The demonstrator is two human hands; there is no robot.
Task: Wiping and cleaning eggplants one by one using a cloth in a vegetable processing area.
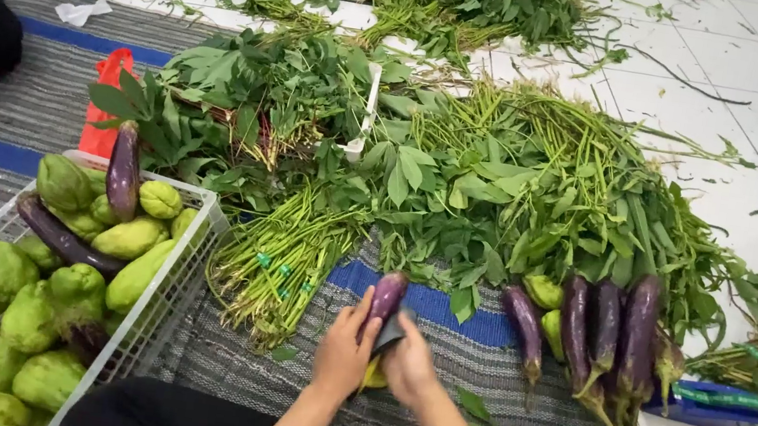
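Down on the striped mat (210, 357), both hands grip one purple eggplant (386, 296).
Left hand (344, 350) wraps its lower part; right hand (409, 361) closes on a dark blade (389, 333) against it. Just right of this eggplant lie more eggplants (602, 326); well left, a white crate (174, 298) of green chayotes (47, 325).

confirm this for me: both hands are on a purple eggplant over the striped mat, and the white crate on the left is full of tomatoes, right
Not tomatoes. The head view shows the white crate holding green chayotes and a few eggplants. The rest is right: the left hand and right hand hold a purple eggplant over the striped mat.
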